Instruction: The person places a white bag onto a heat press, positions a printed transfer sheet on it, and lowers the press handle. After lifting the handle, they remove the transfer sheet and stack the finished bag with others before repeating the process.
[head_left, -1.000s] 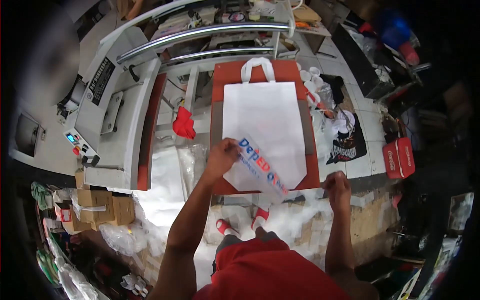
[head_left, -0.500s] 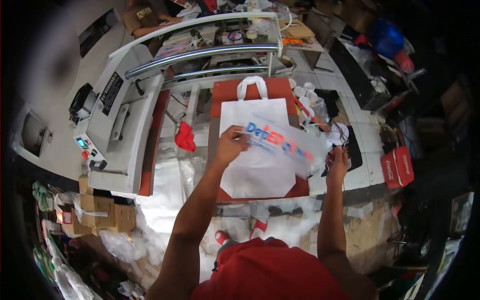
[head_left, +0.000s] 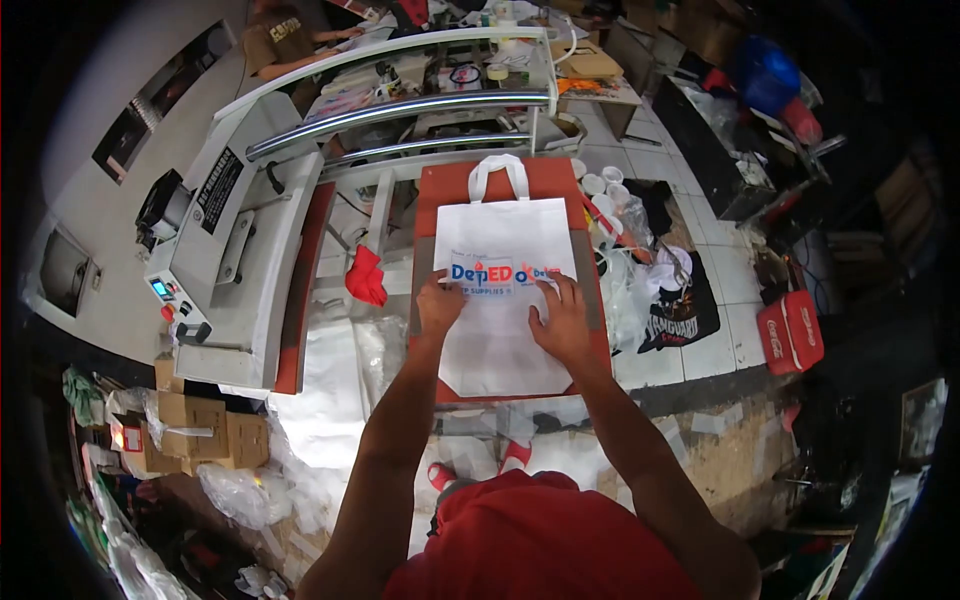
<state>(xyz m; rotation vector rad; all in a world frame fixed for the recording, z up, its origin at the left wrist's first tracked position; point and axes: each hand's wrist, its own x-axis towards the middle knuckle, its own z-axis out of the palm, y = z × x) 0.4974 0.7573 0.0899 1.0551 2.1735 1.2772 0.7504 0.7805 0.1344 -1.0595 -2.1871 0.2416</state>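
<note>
A white bag [head_left: 505,350] with handles pointing away lies flat on a red pad [head_left: 432,185]. Across its middle rests a clear printed film [head_left: 483,277] with blue and red lettering. My left hand [head_left: 440,303] is at the film's left edge, fingertips pressed on it, thumb close to the fingers. Over the right end of the film, my right hand [head_left: 562,318] lies with fingers spread, touching film and bag.
The heat press [head_left: 235,230] stands at the left, with metal bars across the back. A red cloth [head_left: 367,276] hangs near the pad. Cups and plastic [head_left: 620,200], a black printed cloth [head_left: 690,325] and a red cooler [head_left: 790,333] are right. A person [head_left: 275,45] is behind.
The film has come down from the air above the bag and now lies on it. My right hand has moved left from beyond the pad onto the film. My left hand has shifted slightly left and down.
</note>
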